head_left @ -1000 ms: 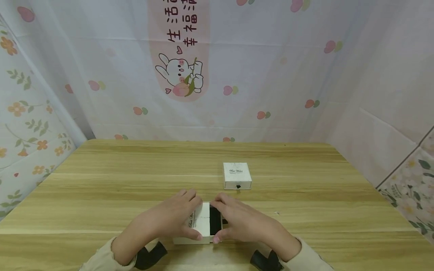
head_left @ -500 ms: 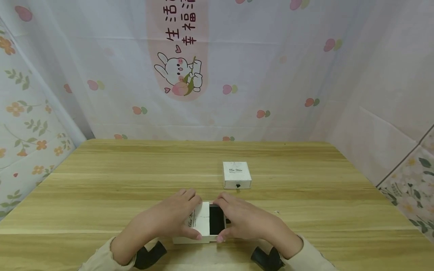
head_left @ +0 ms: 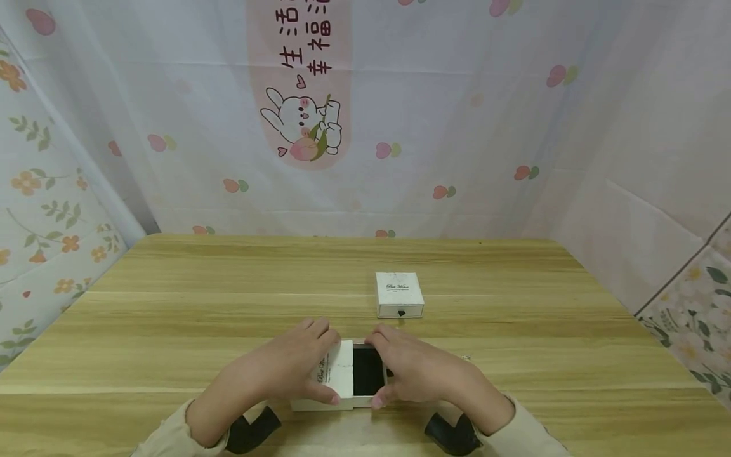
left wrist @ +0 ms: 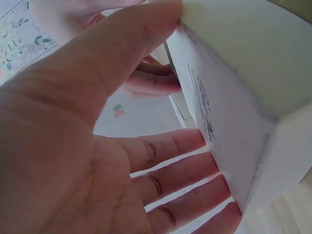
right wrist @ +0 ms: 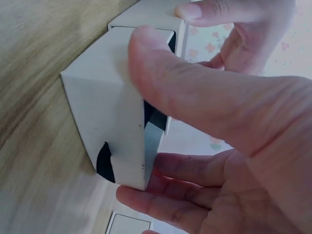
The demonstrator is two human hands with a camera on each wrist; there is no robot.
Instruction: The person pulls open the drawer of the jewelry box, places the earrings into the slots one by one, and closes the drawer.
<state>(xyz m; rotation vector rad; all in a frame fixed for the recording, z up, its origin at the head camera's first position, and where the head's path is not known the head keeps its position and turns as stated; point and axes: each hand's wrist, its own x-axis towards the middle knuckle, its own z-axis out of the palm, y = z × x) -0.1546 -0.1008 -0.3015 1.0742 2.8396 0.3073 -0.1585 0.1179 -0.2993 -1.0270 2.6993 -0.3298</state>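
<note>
Currently, the left hand [head_left: 294, 365] is holding a white rectangular cardboard sleeve [head_left: 342, 371] with black script lettering, its thumb pressing the near side and its fingers reaching to the far side. The right hand [head_left: 414, 368] is gripping a white cardboard drawer [right wrist: 97, 107] with a black interior in a similarly wide thumb-to-finger hold. The drawer is sitting partly out of the sleeve's right end, above the yellowish wood-grain table [head_left: 171, 304]. A black pull tab [right wrist: 105, 163] is sticking out of its end face, apparently ungripped. Beyond the hands, a closed white square box [head_left: 398, 295] is standing near.

Probably the main risk is lying in an uneven pull: a skewed drawer could be binding against the sleeve, then jerking free. Squeezing too hard could be bowing the walls, while a slack left hand could be letting the sleeve slide along. The right fingertips, bearing on smooth edges, could also be slipping off.
</note>
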